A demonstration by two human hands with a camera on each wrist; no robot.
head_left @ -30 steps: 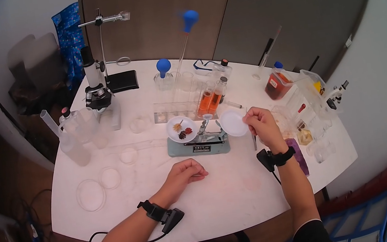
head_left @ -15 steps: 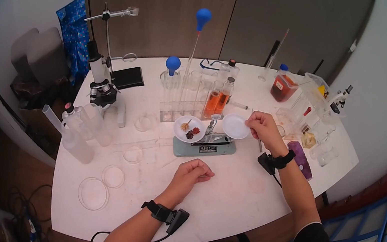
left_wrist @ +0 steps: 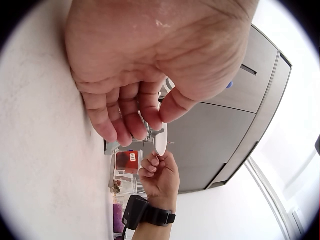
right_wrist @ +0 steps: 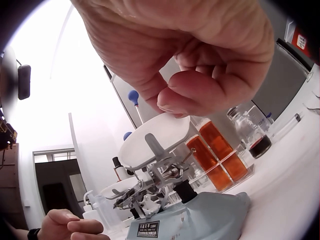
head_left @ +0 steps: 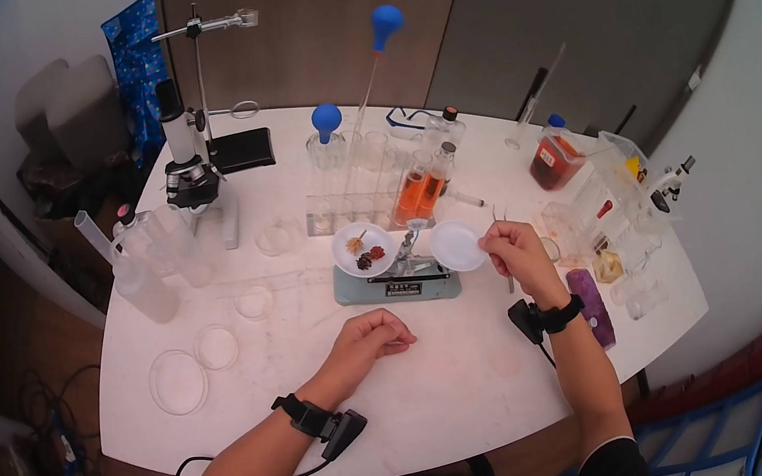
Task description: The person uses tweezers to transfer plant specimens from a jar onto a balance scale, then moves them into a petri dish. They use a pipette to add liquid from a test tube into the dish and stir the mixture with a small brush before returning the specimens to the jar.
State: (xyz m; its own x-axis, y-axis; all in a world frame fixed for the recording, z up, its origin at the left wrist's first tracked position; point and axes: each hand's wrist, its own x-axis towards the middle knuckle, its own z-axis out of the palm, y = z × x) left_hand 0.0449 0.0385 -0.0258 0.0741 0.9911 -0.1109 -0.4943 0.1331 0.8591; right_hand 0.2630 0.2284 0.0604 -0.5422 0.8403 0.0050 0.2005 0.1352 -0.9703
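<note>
My right hand (head_left: 516, 256) is at the outer rim of the right white pan (head_left: 457, 248) of a small green-blue balance (head_left: 354, 290), thumb and forefinger pinching the edge. In the right wrist view this pan (right_wrist: 150, 145) tilts over the metal arms, fingertips right at its rim. The left white pan (head_left: 362, 230) carries small piles: tan twiggy bits (head_left: 355, 243), dark pieces (head_left: 364, 262) and red pieces (head_left: 376, 253). My left hand (head_left: 364, 348) rests on the table in front of the balance, fingers loosely curled, thumb tip against the forefinger, nothing visible in it.
Behind the balance stand test tubes with orange liquid (head_left: 420, 190) and blue-bulbed pipettes (head_left: 386, 26). A microscope (head_left: 183, 155), plastic bottles (head_left: 142, 291) and glass dishes (head_left: 179, 382) are to the left. Tweezers (head_left: 511, 283), a purple block (head_left: 591, 306) and glassware lie to the right.
The head view shifts slightly. Both hands keep their places: the right stays at the right pan's rim, the left on the table.
</note>
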